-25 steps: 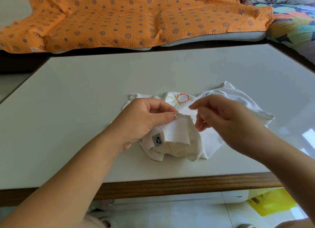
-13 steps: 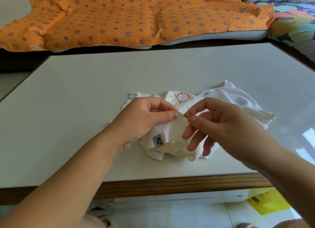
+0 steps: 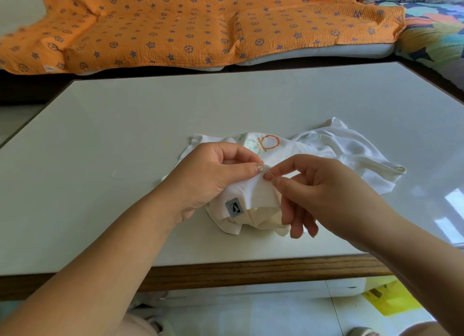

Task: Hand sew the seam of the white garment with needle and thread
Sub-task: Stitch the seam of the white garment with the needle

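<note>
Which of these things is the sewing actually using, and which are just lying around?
In use:
white garment, a fold pinched by the left hand
needle, pinched by the right hand at that fold

Lying about:
orange blanket beyond the table
bit of thread on the table, left of the garment
yellow bag on the floor

Bare tabletop spreads wide around the bunched garment, orange blanket beyond

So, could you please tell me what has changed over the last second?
The right hand moved left and down to the left hand's thumb, where it pinches the needle at the garment's fold. The left hand still grips that fold, and the garment has not shifted on the table.
</note>
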